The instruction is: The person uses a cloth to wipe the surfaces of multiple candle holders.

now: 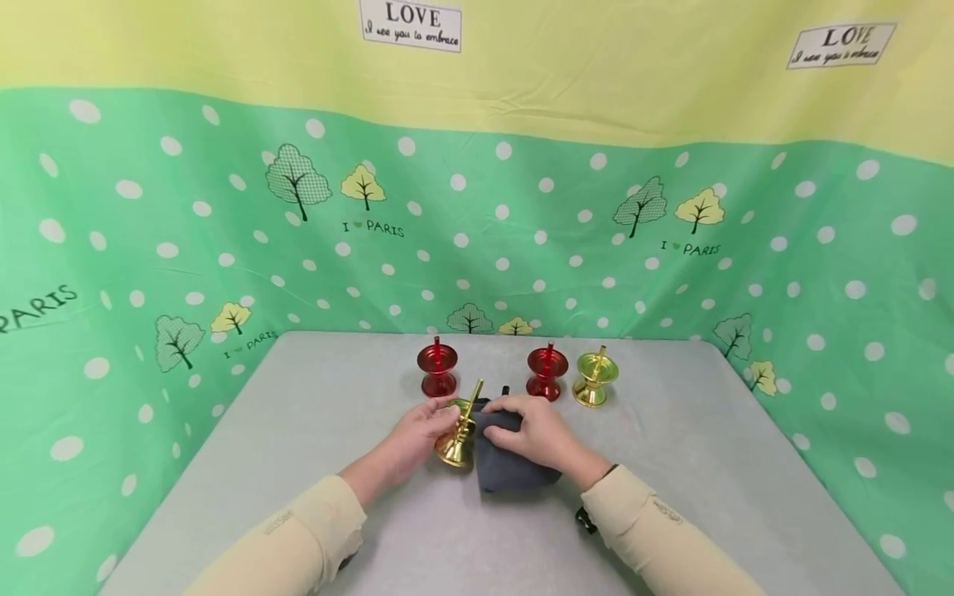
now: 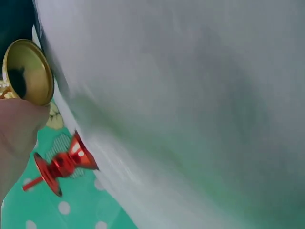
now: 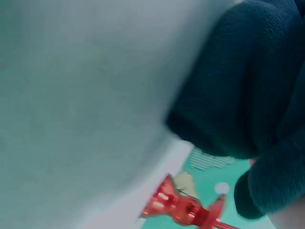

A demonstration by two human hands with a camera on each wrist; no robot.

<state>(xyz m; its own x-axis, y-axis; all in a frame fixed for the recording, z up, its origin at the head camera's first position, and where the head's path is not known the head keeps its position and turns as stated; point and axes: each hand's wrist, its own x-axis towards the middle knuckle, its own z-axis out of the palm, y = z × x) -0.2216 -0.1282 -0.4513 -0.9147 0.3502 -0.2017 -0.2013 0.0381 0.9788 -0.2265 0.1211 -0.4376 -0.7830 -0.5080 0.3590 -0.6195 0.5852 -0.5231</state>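
Observation:
My left hand (image 1: 413, 432) pinches a shiny gold candle holder (image 1: 452, 451), tilted with its spike pointing up and to the right. The hollow underside of its base (image 2: 40, 78) shows in the left wrist view. Just right of it, my right hand (image 1: 535, 432) grips a dark grey-blue cloth (image 1: 514, 472), which is bunched and hangs toward the table. In the head view the cloth lies against or very near the gold holder; exact contact is hidden. In the right wrist view the folded cloth (image 3: 228, 90) fills the right side and covers most of the fingers.
Behind the hands stand a red candle holder (image 1: 438, 372) on the left, another red holder (image 1: 547, 372) and a second gold holder (image 1: 595, 378) on the right. They rest on a grey table (image 1: 313, 372). A green and yellow printed curtain (image 1: 477, 215) surrounds it.

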